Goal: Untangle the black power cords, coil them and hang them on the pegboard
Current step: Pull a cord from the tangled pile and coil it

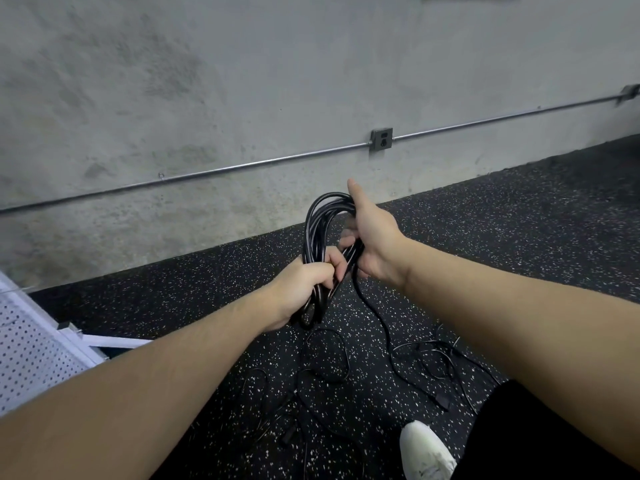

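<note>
Nearest the camera, two bare forearms reach forward from the bottom corners. At the bottom right are a white shoe [427, 452] and part of a dark trouser leg [540, 441].

On the black speckled floor [519, 237], between the arms, loose cords [415, 358] lie in a thin black tangle, with at least one plug end showing on the right. A single strand rises from this tangle up to the hands.

At the near left edge, a white pegboard [31, 344] with rows of small holes sits low beside the floor, tilted away, with a white bar sticking out from its foot.

Further out, in the middle of the scene, both hands hold a coil [317, 230] of black cord above the floor. The left hand [304, 285] is curled tightly round the lower part of the coil, fingers wrapped over the bunched loops. The right hand [372, 237] grips the coil's right side just beside the left, fingers curled under the strands and thumb stretched straight up along the top of the loop.

Beyond the hands, a grey concrete wall [207, 98] meets the floor. A thin metal conduit [242, 166] runs along the wall, rising to the right, through a grey outlet box [381, 138].
</note>
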